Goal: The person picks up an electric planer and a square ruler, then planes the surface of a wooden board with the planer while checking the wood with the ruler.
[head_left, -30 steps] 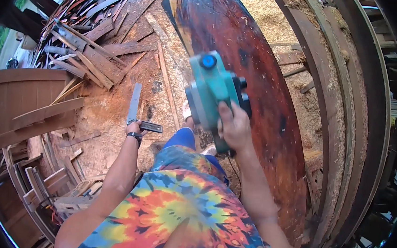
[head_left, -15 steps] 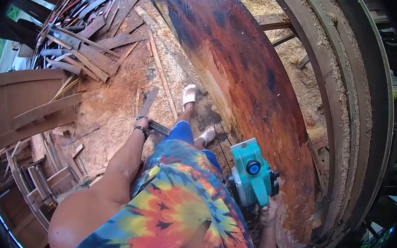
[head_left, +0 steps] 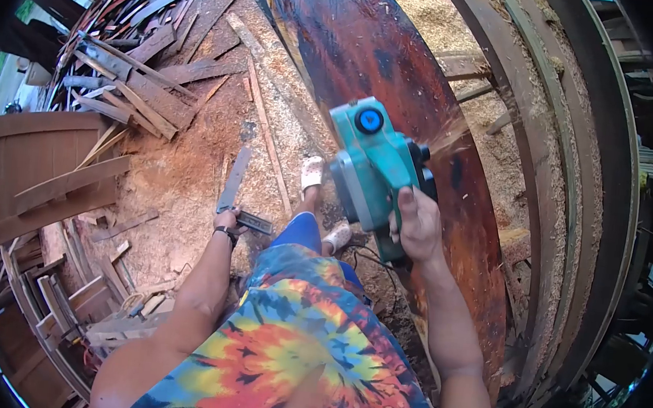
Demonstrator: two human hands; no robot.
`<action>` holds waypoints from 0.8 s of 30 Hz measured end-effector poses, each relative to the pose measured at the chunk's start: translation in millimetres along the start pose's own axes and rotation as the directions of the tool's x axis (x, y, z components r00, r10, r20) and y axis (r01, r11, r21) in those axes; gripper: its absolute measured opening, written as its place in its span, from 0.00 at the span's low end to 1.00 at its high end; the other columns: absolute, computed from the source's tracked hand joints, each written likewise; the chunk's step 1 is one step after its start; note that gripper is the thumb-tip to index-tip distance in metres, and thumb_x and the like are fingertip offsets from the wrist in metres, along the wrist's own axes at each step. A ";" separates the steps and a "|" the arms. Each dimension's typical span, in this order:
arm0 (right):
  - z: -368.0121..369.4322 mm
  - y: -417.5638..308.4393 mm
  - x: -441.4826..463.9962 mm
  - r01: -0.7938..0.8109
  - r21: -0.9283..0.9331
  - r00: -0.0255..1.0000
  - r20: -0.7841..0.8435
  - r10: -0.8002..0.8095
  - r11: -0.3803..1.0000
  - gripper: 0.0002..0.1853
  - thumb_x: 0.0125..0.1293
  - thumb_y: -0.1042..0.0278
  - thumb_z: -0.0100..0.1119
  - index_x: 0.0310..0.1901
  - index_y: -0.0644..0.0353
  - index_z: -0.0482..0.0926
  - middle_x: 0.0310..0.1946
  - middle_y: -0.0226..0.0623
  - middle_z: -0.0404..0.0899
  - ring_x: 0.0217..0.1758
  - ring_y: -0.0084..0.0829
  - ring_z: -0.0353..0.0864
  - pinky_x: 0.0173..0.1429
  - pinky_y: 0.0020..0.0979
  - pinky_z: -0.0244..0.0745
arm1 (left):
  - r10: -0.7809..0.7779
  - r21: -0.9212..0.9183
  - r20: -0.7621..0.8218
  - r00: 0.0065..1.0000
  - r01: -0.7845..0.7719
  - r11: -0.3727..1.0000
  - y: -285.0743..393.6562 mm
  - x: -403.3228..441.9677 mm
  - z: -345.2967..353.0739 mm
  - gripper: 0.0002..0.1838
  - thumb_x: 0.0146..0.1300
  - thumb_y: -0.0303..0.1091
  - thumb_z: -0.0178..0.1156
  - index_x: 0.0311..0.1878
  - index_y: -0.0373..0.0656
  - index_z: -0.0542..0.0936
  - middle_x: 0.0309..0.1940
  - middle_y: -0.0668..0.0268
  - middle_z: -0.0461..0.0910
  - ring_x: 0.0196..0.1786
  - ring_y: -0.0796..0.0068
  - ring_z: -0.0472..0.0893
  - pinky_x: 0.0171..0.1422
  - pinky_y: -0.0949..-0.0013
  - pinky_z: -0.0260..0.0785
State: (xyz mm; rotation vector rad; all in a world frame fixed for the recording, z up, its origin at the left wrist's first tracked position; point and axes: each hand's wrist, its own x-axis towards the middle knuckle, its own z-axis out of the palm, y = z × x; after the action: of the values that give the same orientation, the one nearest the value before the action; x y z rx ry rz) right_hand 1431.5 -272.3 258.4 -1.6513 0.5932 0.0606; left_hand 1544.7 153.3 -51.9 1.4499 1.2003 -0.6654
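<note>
My right hand (head_left: 422,226) is wrapped around the rear handle of a teal electric planer (head_left: 385,159) with a blue round knob. The planer is over the wide reddish-brown wood slab (head_left: 466,204); its underside is hidden, so I cannot tell how much of it touches. Pale, blurred streaks fan out from its right side. Down by my left leg, my left hand (head_left: 227,222) is closed on a carpenter's square (head_left: 235,180), its flat blade pointing forward and its dark stock turned right. A dark cord (head_left: 368,256) runs beneath the planer.
Sawdust and shavings cover the ground (head_left: 177,226). Curved timbers (head_left: 570,171) stand along the right. Scrap wood (head_left: 137,55) is heaped at the upper left, with a brown wooden panel (head_left: 35,155) below it. A long thin strip (head_left: 267,133) lies ahead of my feet.
My right hand has moved the planer forward and left, from beside my hip to farther along the slab. Blurred streaks now show beside it. My left hand still holds the square, slightly lower.
</note>
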 end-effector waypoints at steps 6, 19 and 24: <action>66.7 -63.8 166.7 0.080 0.037 0.997 -0.001 -0.080 0.996 0.34 0.70 0.30 0.48 0.34 0.62 0.74 0.12 0.27 0.67 0.12 0.19 0.66 0.17 0.25 0.60 | -0.106 -0.151 -0.063 0.992 0.096 0.984 1.1 8.2 -30.1 0.04 0.72 0.28 0.51 0.46 0.42 0.74 0.38 0.58 0.83 0.45 0.55 0.85 0.52 0.37 0.77; 171.6 -181.7 466.9 0.333 -0.061 0.938 0.118 -0.325 0.941 0.35 0.68 0.33 0.55 0.30 0.66 0.81 0.20 0.39 0.78 0.19 0.29 0.79 0.24 0.33 0.79 | -0.109 -0.351 -0.129 0.986 0.058 0.935 32.5 9.2 -86.5 0.08 0.72 0.31 0.52 0.51 0.42 0.72 0.52 0.54 0.78 0.57 0.47 0.80 0.61 0.37 0.75; 124.5 -155.3 358.1 0.247 -0.032 0.962 0.125 -0.242 0.968 0.31 0.69 0.37 0.56 0.36 0.65 0.82 0.20 0.43 0.79 0.18 0.28 0.80 0.25 0.32 0.77 | -0.064 -0.331 -0.127 0.990 0.018 0.943 44.6 1.6 -76.7 0.05 0.72 0.29 0.53 0.49 0.43 0.72 0.49 0.54 0.78 0.55 0.47 0.80 0.59 0.36 0.76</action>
State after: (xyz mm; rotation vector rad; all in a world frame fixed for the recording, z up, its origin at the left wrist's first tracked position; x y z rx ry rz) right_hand 1840.9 -270.5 244.4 -1.7428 0.2948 -0.0062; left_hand 1570.5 230.6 -16.9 1.2044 1.3787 -0.3733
